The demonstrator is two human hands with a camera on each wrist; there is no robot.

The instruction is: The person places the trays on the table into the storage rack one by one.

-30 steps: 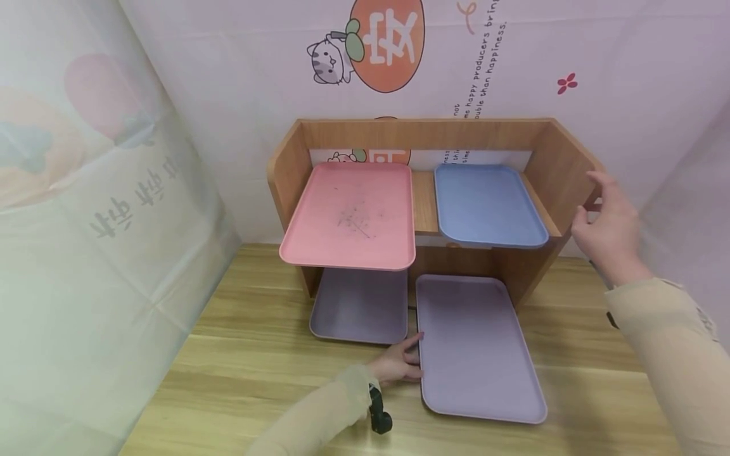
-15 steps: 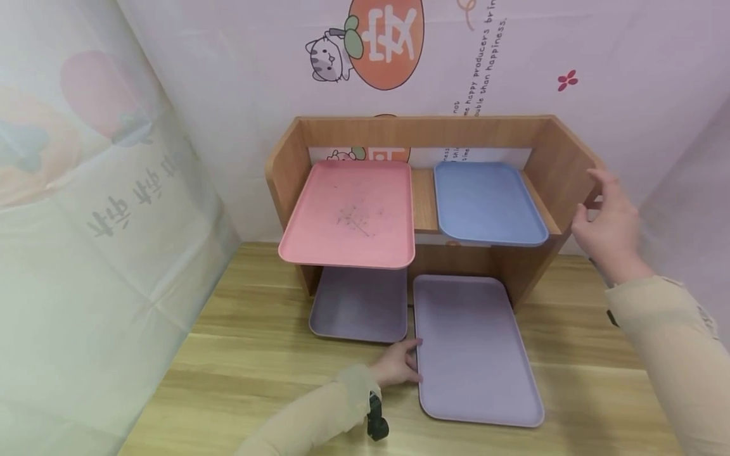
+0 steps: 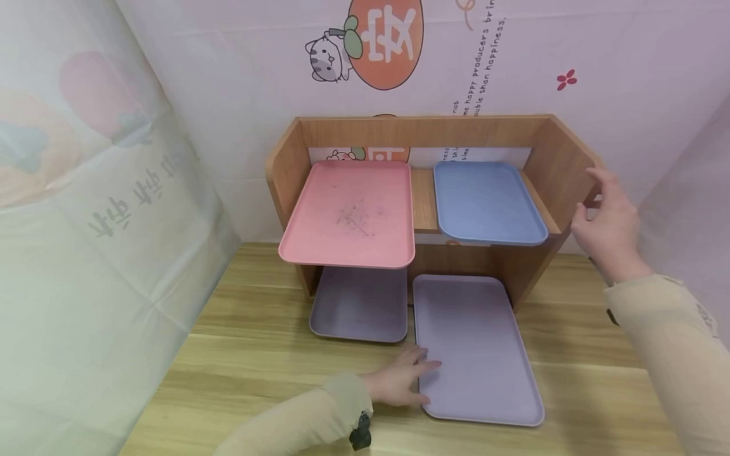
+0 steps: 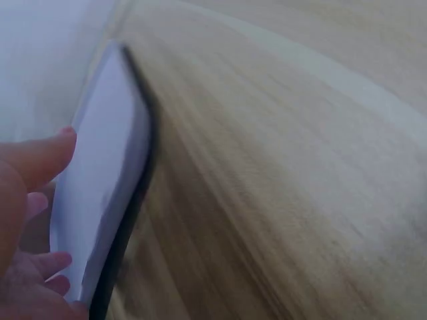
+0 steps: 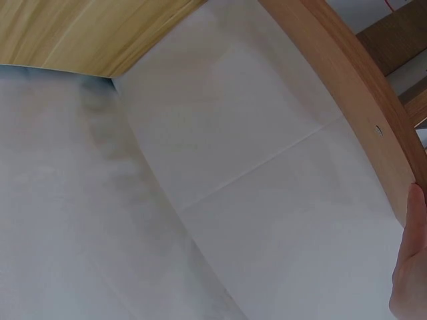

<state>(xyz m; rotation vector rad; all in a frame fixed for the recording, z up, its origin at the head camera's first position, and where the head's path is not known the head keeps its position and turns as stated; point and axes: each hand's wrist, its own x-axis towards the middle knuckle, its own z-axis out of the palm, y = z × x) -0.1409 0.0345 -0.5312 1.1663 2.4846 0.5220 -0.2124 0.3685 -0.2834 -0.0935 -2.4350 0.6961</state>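
In the head view a lavender tray [image 3: 479, 342] lies with its far end at the lower right opening of a wooden shelf [image 3: 424, 133]. My left hand [image 3: 396, 380] is at that tray's left edge, fingers spread and reaching over the rim; the left wrist view shows the thumb and fingers apart beside the tray [image 4: 100, 160]. My right hand [image 3: 613, 228] holds the front edge of the shelf's right side panel [image 3: 564, 171], thumb and index finger bent at it. In the right wrist view, part of the hand [image 5: 410, 260] lies against the panel's edge [image 5: 373, 120].
A pink tray [image 3: 353, 215] and a blue tray [image 3: 487, 202] sit on the upper shelf, jutting forward. Below the pink one, a darker purple tray [image 3: 362, 310] pokes out of the lower left. Printed cloth [image 3: 239, 82] hangs behind and beside the wooden table [image 3: 228, 354].
The lavender tray shifted slightly left between the first two frames, then stayed put. My left hand has loosened from its edge, fingers spreading over the rim. My right hand stays at the panel.
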